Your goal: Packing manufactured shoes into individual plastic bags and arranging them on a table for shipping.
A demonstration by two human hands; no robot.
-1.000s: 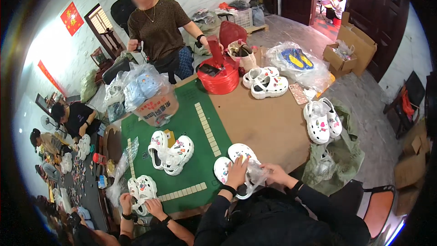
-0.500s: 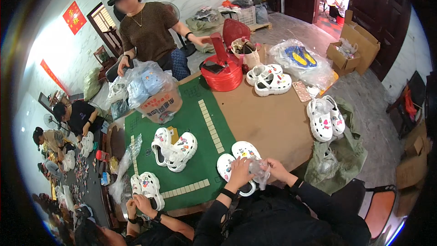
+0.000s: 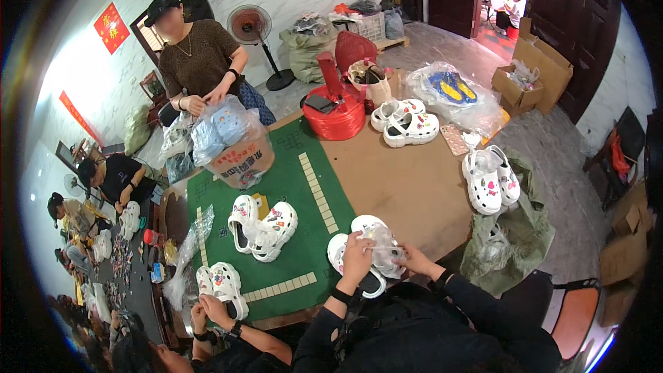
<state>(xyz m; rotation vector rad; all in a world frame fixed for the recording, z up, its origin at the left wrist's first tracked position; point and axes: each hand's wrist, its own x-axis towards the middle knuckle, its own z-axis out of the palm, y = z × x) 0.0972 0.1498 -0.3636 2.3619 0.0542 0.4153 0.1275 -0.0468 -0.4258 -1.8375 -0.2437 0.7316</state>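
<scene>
A crumpled clear plastic bag (image 3: 384, 252) spreads between my two hands, over a pair of white clogs (image 3: 369, 224) with colourful charms. My left hand (image 3: 356, 260) pinches the bag's left side above one clog. On the right, my right hand (image 3: 418, 263) grips its other edge with bent fingers. The bag and my hands hide part of the shoes. Left of them, another charm-covered pair of white clogs (image 3: 277, 226) rests on the green mat (image 3: 304, 269).
At lower left a person's hands (image 3: 215, 311) touch white clogs (image 3: 224, 281). Across the table stands another person beside a bucket (image 3: 245, 159) holding bagged blue clogs. A red twine roll (image 3: 336, 121) and more white clogs (image 3: 485, 181) lie on the brown tabletop (image 3: 414, 193).
The bag, bunched before, is now stretched wider over the shoes; my left hand has moved up slightly. The person across has straightened and brought both hands together above the bucket.
</scene>
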